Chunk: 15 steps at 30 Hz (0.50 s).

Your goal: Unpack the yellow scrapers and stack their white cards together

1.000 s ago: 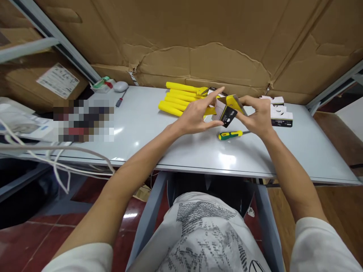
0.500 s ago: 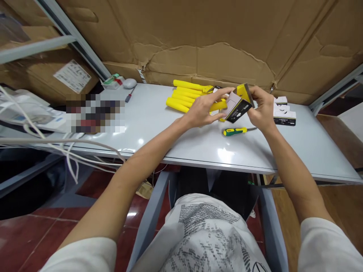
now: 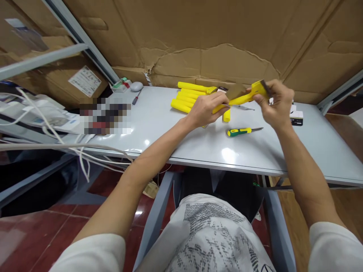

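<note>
From the head, the left hand (image 3: 205,109) grips one end of a yellow tool (image 3: 241,100); the right hand (image 3: 279,102) pinches its wide end; the tool is up over the table (image 3: 198,145); a screwdriver (image 3: 238,132) lies there, near more yellow handles (image 3: 188,93).

- Behind the rear edge of the tabletop (image 3: 198,147) stands a cardboard sheet (image 3: 198,30).
- Near the rear left corner lies a rounded object (image 3: 136,87), a first screwdriver (image 3: 135,99) just before it.
- Near the rear edge's middle lie handles (image 3: 187,95).
- Above the tabletop, a tool (image 3: 241,99) spans from left hand (image 3: 206,110) to right hand (image 3: 278,102).
- Before it lies a second screwdriver (image 3: 240,132).
- Right of that lie small boxes (image 3: 296,118).
</note>
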Each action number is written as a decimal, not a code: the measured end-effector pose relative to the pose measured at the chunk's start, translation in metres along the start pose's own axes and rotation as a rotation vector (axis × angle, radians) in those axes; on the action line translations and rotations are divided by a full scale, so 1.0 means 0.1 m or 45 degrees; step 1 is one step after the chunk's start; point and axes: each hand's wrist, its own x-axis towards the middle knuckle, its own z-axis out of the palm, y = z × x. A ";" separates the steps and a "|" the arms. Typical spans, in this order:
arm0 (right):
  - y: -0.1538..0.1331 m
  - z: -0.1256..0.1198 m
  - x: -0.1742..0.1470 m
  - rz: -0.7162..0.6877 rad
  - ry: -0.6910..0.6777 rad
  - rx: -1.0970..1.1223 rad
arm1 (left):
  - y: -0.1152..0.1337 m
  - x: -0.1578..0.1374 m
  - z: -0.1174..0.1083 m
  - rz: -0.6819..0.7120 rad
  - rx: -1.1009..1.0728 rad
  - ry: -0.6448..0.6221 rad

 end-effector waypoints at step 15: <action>0.03 -0.40 0.10 -0.281 0.126 -0.161 | -0.25 0.04 -0.05 0.195 0.431 -0.145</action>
